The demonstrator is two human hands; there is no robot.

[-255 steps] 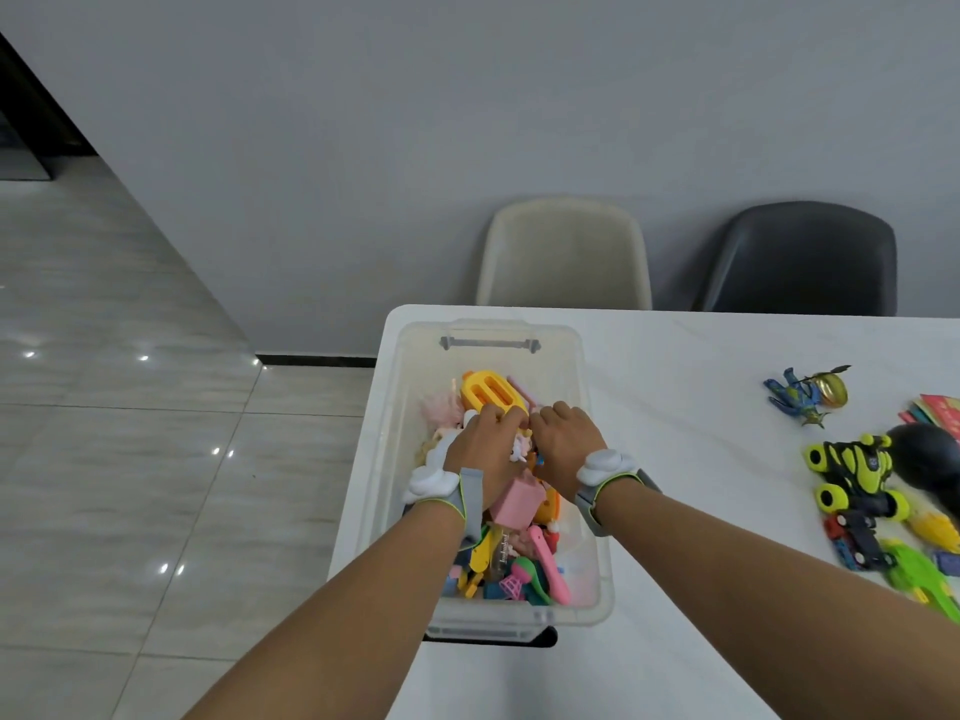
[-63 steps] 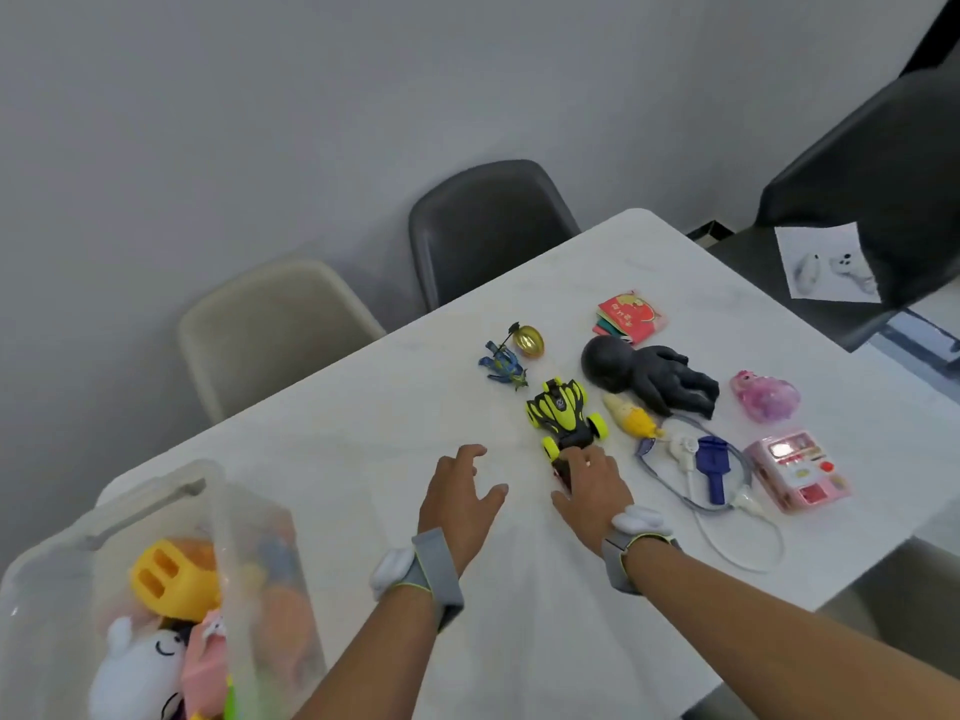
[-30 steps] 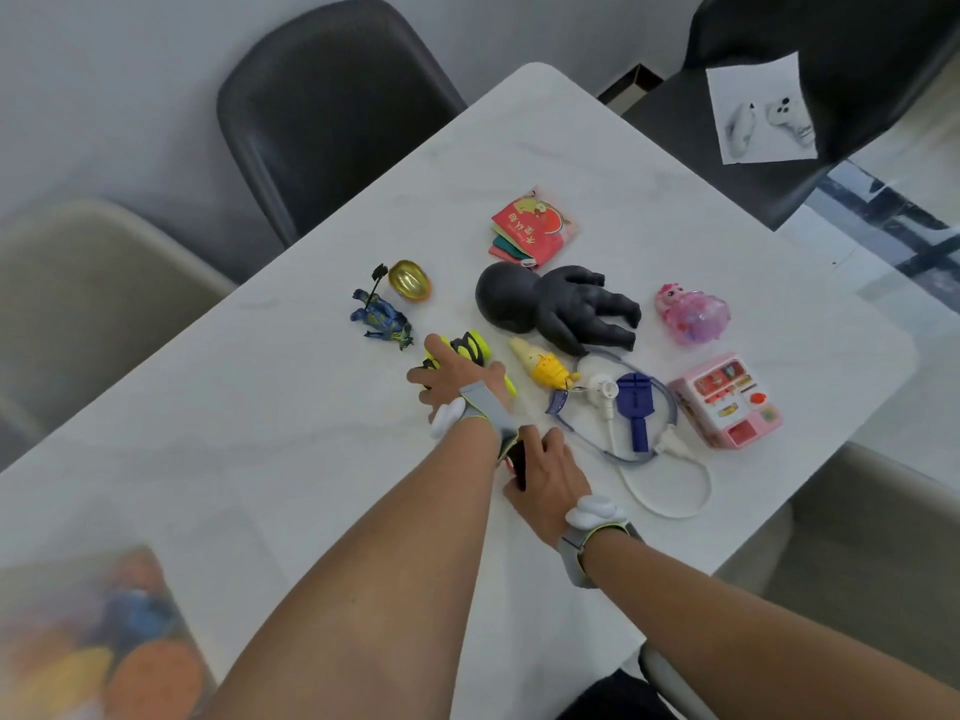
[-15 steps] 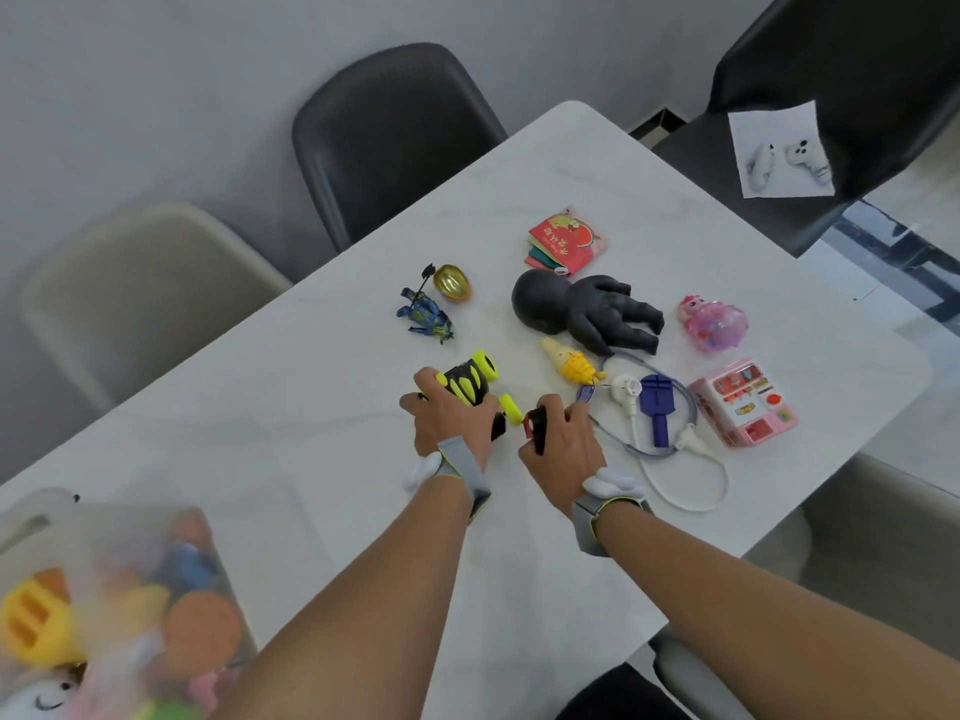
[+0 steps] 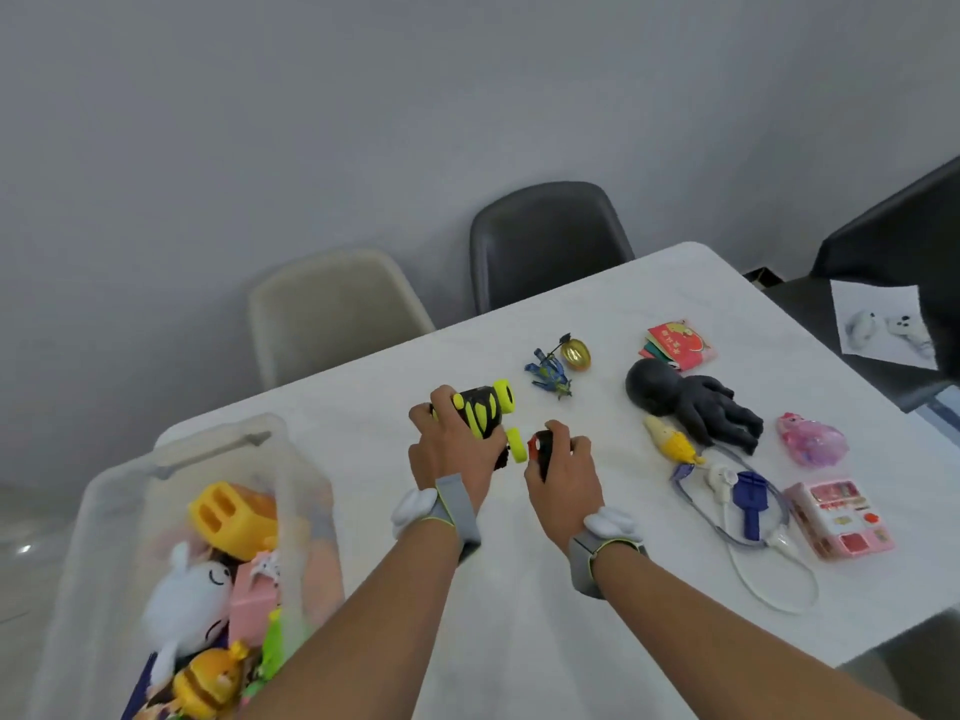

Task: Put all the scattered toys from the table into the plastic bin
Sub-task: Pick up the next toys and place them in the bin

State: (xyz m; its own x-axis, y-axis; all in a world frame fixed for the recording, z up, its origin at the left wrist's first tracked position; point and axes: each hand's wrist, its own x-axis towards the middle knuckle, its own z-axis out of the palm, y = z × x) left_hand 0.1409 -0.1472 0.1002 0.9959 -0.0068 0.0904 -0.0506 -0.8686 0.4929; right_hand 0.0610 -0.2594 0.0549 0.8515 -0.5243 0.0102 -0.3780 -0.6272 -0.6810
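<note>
Above the table [image 5: 519, 641], left hand [image 5: 451, 452] grips the yellow car [image 5: 485, 415]; right hand's [image 5: 562, 475] fingers curl round a red toy [image 5: 540, 446].

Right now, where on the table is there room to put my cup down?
Bare tabletop lies between the plastic bin and the toy stethoscope, below both hands. Another bare strip runs along the far edge by the beige chair. It is crowded around the black doll and pink toy machine.

Both hands out of the plastic bin [image 5: 104, 511] since 8.5 s ago. Left hand [image 5: 451, 449] now grips the yellow-black car [image 5: 483, 410], lifted off worktop [image 5: 571, 615]; right hand [image 5: 563, 472] holds small red-black car [image 5: 540, 448] just beside it.
</note>
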